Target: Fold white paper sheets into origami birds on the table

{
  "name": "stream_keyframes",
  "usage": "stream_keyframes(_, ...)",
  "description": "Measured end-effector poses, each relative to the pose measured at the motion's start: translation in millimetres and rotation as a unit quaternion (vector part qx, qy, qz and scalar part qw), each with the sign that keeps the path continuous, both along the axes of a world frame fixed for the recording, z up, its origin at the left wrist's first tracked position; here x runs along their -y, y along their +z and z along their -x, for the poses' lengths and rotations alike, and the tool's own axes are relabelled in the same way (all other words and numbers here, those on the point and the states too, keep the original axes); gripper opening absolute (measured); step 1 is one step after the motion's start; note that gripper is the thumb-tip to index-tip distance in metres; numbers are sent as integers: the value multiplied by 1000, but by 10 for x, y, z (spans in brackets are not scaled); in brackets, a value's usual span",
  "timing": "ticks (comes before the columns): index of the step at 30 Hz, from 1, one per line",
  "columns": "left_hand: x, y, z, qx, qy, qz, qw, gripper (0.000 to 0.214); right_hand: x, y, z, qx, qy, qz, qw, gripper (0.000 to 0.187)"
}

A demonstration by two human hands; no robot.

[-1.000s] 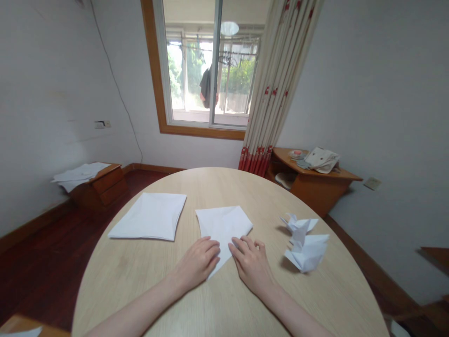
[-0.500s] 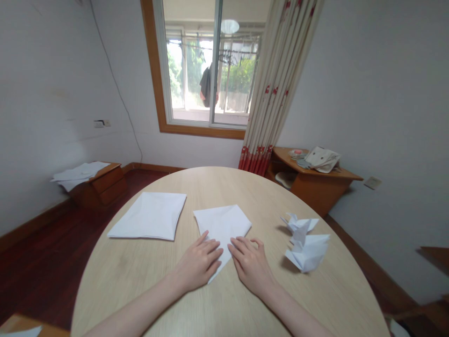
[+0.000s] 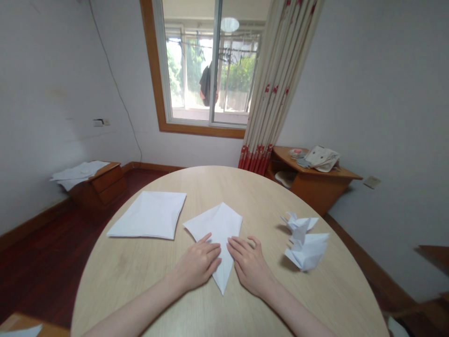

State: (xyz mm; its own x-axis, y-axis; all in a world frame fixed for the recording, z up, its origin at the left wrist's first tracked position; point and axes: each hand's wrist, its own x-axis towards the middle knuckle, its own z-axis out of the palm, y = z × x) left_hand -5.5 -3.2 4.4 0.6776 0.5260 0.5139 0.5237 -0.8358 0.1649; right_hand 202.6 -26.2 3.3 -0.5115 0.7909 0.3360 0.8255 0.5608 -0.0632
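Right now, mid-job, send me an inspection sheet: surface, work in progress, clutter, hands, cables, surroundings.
Surface: round, wood-toned table.
Work in progress: folded white paper, kite-shaped, lying on the table, its long point toward the person.
Clutter: layered white paper to the left; folded paper figures to the right.
Hands: left hand and right hand both have fingers on the folded white paper, one at each side.
Cables: thin cable down the wall on the left.
Surroundings: window ahead, curtain beside it, drawer cabinet left, wooden shelf unit right.
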Motion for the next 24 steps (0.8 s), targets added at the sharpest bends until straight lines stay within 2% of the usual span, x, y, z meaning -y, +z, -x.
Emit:
stream_keyframes(5, 10, -19, -7, -1, 21, -8, 1000, 22, 24, -3, 24, -37, 18, -23, 999, 34)
stream_keyframes(14, -3, 15, 19, -20, 11, 27, 999, 21, 10, -37, 38, -18, 23, -69, 997, 30)
stream_keyframes(24, -2, 34, 23, -27, 13, 53, 998, 20, 15, -40, 47, -16, 25, -70, 997, 30)
